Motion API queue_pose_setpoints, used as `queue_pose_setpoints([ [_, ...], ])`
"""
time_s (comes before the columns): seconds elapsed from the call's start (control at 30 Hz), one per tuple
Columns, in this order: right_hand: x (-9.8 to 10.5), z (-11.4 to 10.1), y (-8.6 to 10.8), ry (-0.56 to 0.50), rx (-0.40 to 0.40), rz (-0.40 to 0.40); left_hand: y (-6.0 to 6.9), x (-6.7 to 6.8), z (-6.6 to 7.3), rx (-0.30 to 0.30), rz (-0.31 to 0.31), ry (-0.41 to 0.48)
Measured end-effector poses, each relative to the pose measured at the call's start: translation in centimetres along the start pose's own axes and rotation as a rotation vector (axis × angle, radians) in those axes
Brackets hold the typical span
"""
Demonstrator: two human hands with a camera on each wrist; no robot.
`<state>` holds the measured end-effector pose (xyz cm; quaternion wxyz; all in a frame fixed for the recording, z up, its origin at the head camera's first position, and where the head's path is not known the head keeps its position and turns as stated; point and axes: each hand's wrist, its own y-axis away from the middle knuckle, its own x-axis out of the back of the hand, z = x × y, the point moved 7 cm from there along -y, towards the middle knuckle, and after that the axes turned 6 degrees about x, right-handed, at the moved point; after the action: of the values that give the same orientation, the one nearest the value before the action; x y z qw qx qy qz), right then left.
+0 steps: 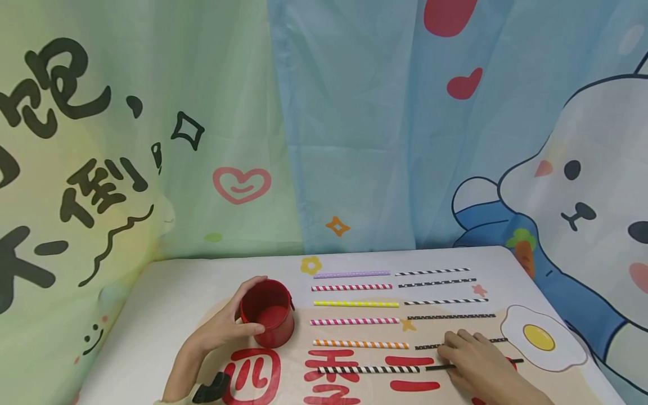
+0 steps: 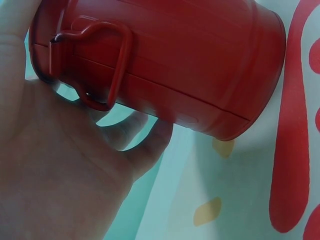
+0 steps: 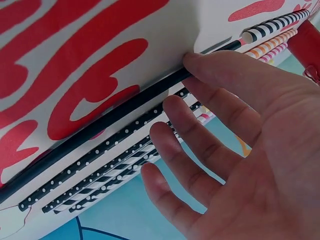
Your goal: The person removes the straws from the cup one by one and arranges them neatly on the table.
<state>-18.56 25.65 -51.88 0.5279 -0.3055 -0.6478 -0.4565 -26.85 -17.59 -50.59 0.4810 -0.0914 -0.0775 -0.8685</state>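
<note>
My left hand (image 1: 225, 326) grips a small red bucket (image 1: 284, 336) by its side, its thumb near the rim. The bucket's mouth tilts toward me in the head view; a wire handle (image 2: 122, 65) shows on its wall in the left wrist view. At the lower right, my right hand (image 1: 478, 363) pinches a plain black straw (image 3: 115, 112) between thumb and index finger. The other fingers are spread above several black-and-white dotted and striped straws (image 3: 105, 155). A black-and-white striped straw (image 1: 368, 370) lies in line with the black one, just left of it.
Left of the dark straws runs a column of coloured ones: purple dotted (image 1: 351, 275), pink striped (image 1: 351, 288), yellow striped (image 1: 356, 304) and orange striped (image 1: 360, 344) among them. They lie on a printed table mat (image 1: 167, 292). A patterned curtain (image 1: 349, 140) hangs behind.
</note>
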Motion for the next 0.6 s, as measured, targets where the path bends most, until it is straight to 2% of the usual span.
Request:
queue_pose_setpoints([
  [0.33, -0.2, 0.2, 0.1, -0.032, -0.014, 0.005, 0.1, 0.1, -0.2, 0.002, -0.001, -0.016],
  [0.47, 0.0, 0.4, 0.4, -0.094, -0.041, -0.01, 0.1, 0.2, -0.2, 0.002, 0.0, -0.022],
  [0.53, 0.6, 0.6, 0.5, -0.134, -0.053, 0.012, 0.1, 0.2, -0.2, 0.0, 0.001, -0.027],
  [0.6, 1.5, 0.7, 0.6, -0.161, -0.066, 0.076, 0.1, 0.2, -0.2, -0.004, 0.0, -0.029],
])
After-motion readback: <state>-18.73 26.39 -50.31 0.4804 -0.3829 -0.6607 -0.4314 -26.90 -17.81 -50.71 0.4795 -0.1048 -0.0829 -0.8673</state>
